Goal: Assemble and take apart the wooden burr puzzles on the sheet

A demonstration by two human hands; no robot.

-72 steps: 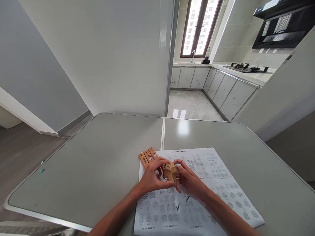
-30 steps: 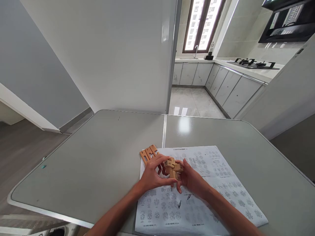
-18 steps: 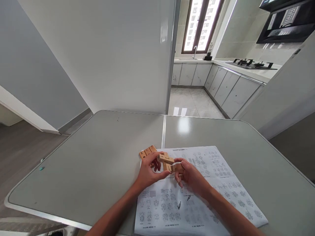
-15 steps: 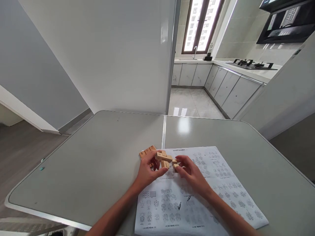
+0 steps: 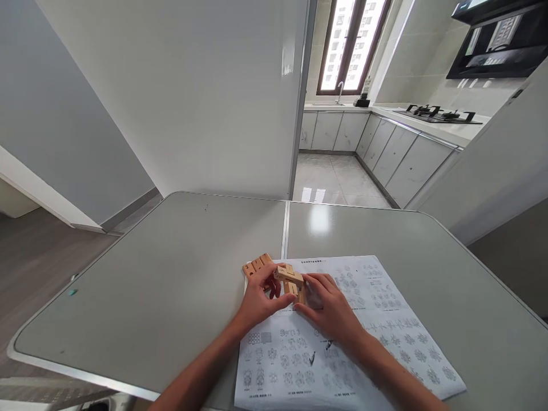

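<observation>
Light wooden puzzle blocks (image 5: 289,275), fitted crosswise, are held above the paper by my left hand (image 5: 257,299), its fingers and thumb closed round their left side. My right hand (image 5: 336,305) pinches a small wooden piece (image 5: 302,295) at the right side of these blocks. That piece meets the others; whether it is seated in them is hidden by the fingers. Just behind my left hand, several numbered wooden blocks (image 5: 257,264) lie side by side on the table, partly covered by the hand.
A large printed sheet (image 5: 411,348) with small puzzle diagrams and pen ticks lies under both hands. The grey-green table (image 5: 141,297) has a centre seam and a metal-trimmed edge. Beyond it are a white panel (image 5: 192,103) and a kitchen counter (image 5: 411,125).
My right hand has moved left, bringing its wooden piece up against the blocks in my left hand. The held blocks have shifted slightly right.
</observation>
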